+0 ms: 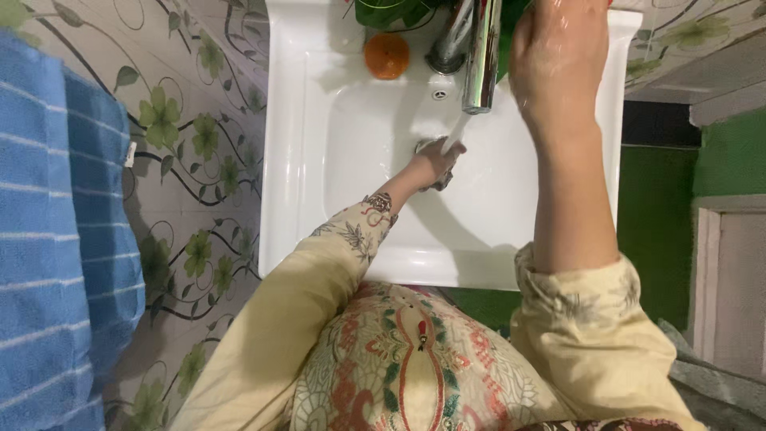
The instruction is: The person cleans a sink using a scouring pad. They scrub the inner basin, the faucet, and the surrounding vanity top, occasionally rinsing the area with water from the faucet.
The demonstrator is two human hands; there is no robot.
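Note:
I look down into a white washbasin (303,160) with a chrome tap (481,56) at its back. A stream of water runs from the spout. My left hand (435,162) is low in the bowl under the stream, over the drain, fingers curled; whether it holds anything I cannot tell. My right hand (558,56) is raised near the camera to the right of the tap, wet, back facing me, fingers hidden past the frame's top. Both arms wear pale yellow patterned sleeves.
An orange round soap (387,55) lies on the basin's back ledge, left of the tap, beside a green object (391,12). A blue striped towel (56,239) hangs at the left. Floral wall tiles (191,144) surround the basin; a green wall (654,215) stands at the right.

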